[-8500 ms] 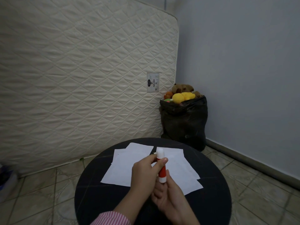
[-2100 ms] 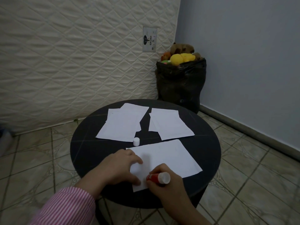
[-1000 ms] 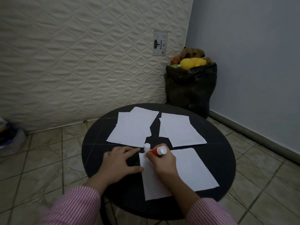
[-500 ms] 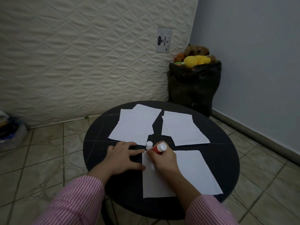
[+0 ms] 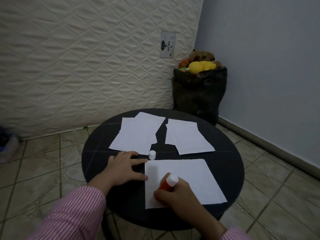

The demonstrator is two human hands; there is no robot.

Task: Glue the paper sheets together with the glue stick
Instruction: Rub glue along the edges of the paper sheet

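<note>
A white paper sheet lies at the near side of the round black table. My right hand grips a red glue stick with a white end, tilted, its lower tip down on the sheet's left part. My left hand rests flat, fingers spread, pressing the sheet's left edge. The glue stick's white cap stands just beyond the sheet. Farther back lie two small piles of white sheets, a left pile and a right pile.
A quilted cream mattress leans against the wall behind the table. A black bag full of plush toys stands in the corner at the back right. Tiled floor surrounds the table.
My right hand has dragged the glue stick from the sheet's far left corner toward me along its left side. My left hand stays on the left edge.
</note>
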